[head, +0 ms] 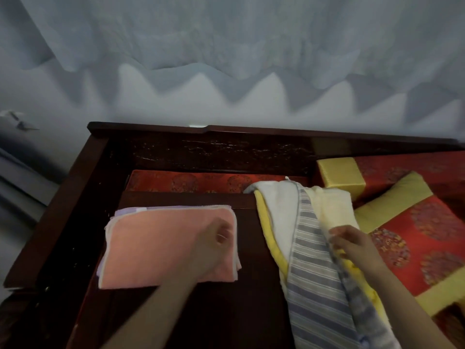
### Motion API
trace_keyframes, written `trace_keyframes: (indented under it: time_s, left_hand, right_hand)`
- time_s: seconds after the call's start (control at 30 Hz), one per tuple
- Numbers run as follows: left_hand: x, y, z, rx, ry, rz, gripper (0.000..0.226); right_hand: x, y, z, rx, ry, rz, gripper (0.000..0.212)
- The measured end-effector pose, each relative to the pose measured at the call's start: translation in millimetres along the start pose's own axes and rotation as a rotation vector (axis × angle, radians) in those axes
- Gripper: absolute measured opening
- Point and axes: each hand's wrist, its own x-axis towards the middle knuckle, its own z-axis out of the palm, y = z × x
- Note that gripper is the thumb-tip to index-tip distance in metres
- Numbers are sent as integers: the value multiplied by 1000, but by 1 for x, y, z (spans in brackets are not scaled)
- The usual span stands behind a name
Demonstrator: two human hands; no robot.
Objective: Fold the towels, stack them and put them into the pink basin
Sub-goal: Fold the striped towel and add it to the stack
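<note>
A folded pink towel (156,245) lies on the dark wooden seat, on top of a folded lilac towel (130,210) whose edge shows at the back and left. My left hand (216,238) rests on the pink towel's right part, fingers loosely curled. To the right lies a heap of unfolded towels: a blue-and-white striped towel (312,273) on top, a white towel (279,210), a cream towel (332,207) and a yellow towel (270,238) beneath. My right hand (349,240) pinches the striped towel's right edge. No pink basin is in view.
The dark wooden bench (226,311) has a carved backrest (214,152) and a raised left arm (50,222). Red-and-yellow cushions (412,238) lie at the right, a red seat pad (186,182) at the back. A pale curtain (226,59) hangs behind.
</note>
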Motion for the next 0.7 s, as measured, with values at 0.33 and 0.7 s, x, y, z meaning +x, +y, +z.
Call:
trace_keyframes:
  time_s: [0.33,0.7]
  left_hand:
    - [-2,17,186,-198,-110,-294,43]
    - [-6,36,163,2,-42,-82,34]
  right_hand:
    - [-33,85,-24,-78,-77,133,8]
    - [-34,86,-27,-102,-127,37,23]
